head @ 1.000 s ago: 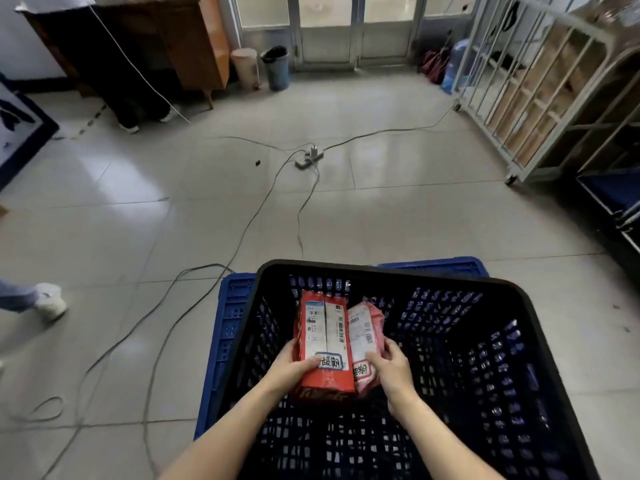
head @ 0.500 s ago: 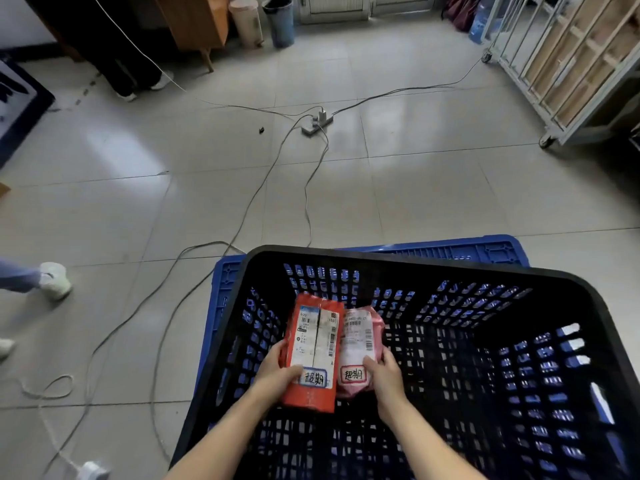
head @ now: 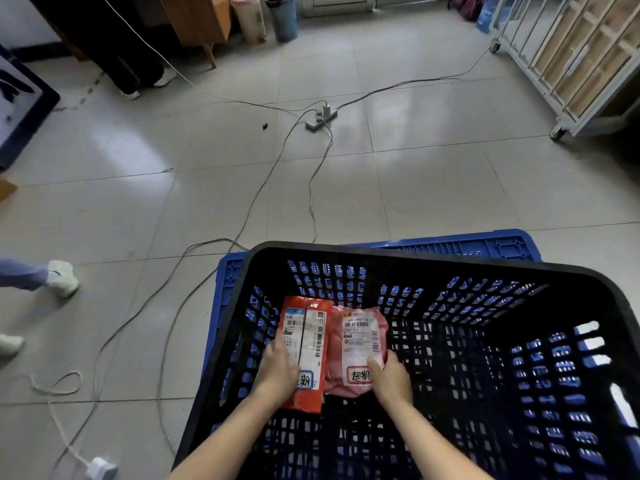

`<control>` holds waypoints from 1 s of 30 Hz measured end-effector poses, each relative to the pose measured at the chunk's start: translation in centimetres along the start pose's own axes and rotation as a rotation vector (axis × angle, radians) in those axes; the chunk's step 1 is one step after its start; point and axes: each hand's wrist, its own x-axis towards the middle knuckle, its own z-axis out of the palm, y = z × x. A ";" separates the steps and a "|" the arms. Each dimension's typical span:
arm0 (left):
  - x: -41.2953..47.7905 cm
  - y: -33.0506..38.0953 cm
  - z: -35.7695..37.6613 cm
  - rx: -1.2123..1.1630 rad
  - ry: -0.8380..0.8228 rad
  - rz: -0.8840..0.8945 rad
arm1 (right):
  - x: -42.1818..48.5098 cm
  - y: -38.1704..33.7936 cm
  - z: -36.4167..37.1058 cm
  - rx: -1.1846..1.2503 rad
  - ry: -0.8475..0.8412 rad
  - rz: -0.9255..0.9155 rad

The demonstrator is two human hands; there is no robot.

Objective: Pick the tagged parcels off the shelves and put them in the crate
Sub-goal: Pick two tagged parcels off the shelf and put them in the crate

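Now lower than second ago: your left hand (head: 277,370) grips red parcel (head: 304,341), your right hand (head: 389,375) pinches pink parcel (head: 356,344), side by side, deep in black crate (head: 415,259). Judged: placement nearly done, release next.

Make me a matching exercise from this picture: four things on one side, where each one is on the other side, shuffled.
Things:
1. red parcel
2. pink parcel
3. black crate
4. power strip

Places:
A. on the floor tiles, beyond the crate
B. gripped by the right hand
C. standing on a blue plastic base
D. gripped by the left hand

Pairs: 1-D, 2-B, 3-C, 4-A.
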 end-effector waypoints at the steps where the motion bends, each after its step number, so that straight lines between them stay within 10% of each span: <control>1: -0.3 0.2 0.0 0.054 -0.017 0.007 | -0.3 0.2 -0.3 -0.053 0.012 -0.018; 11: -4.9 2.8 -2.2 0.625 0.073 0.343 | -6.1 -0.8 -5.2 -0.531 0.064 -0.338; 30: -21.5 7.8 -12.0 0.668 0.288 0.733 | -26.0 -5.0 -15.5 -0.601 0.414 -0.451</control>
